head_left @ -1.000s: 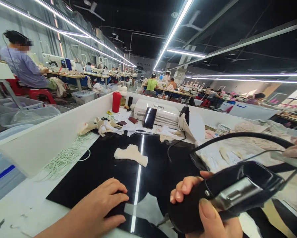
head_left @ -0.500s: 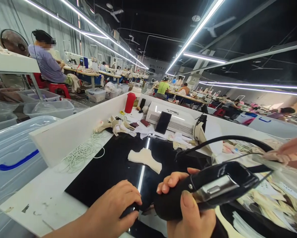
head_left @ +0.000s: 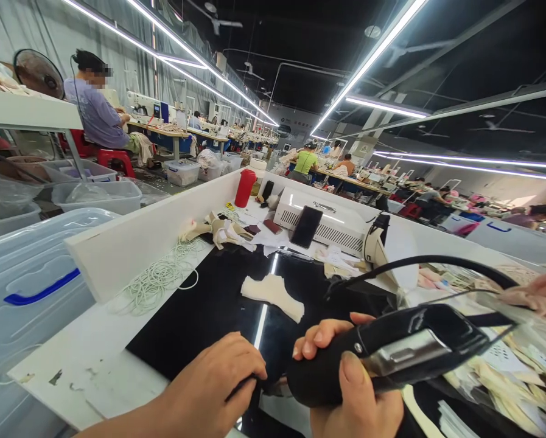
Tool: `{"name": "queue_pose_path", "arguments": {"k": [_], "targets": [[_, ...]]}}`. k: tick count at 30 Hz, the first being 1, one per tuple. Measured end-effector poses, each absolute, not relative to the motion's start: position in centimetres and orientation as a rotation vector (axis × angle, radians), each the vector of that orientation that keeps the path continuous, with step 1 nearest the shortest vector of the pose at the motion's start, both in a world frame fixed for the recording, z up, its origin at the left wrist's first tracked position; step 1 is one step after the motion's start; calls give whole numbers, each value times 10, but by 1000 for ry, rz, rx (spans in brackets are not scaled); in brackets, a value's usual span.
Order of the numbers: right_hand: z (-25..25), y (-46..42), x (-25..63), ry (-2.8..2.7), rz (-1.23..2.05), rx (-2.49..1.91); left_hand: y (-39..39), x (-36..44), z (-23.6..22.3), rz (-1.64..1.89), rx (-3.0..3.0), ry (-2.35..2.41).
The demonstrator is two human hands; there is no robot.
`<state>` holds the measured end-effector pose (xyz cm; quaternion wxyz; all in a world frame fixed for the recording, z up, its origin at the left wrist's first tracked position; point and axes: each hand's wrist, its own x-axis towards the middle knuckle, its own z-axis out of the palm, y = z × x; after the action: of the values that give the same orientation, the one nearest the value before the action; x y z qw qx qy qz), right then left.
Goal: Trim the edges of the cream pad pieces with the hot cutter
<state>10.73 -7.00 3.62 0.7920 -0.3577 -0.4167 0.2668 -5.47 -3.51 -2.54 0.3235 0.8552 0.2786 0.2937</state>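
Observation:
My right hand (head_left: pixel 346 389) is wrapped round the handle of a black corded hand tool (head_left: pixel 391 353) with a metal plate, held low over the black work mat (head_left: pixel 199 316). A black cable (head_left: pixel 419 263) arcs back from the tool. My left hand (head_left: pixel 218 383) rests with curled fingers on the mat's near edge, pinching something dark I cannot make out. A cream fabric piece (head_left: pixel 273 295) lies on the mat beyond both hands.
A white partition (head_left: pixel 131 243) runs along the left, with white elastic loops (head_left: pixel 156 280) beside it. A red bottle (head_left: pixel 245 188), a white machine (head_left: pixel 327 225) with a phone (head_left: pixel 307 226) and fabric scraps stand at the back. Another person's hand (head_left: pixel 537 292) holds clear plastic at right. Bins stand left.
The camera has swung left and slightly down. My left hand's fingers have curled from flat into a pinch, and the tool has drawn closer to it.

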Motion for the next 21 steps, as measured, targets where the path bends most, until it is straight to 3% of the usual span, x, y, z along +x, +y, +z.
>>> {"name": "queue_pose_path", "arguments": {"k": [13,21], "targets": [[40,-79,97,-846,646,-808,-32,-55,-23,762,2362,680],[59,-96,133,-807,453,-1026,-33,-64,-23,714,2594,501]]}}
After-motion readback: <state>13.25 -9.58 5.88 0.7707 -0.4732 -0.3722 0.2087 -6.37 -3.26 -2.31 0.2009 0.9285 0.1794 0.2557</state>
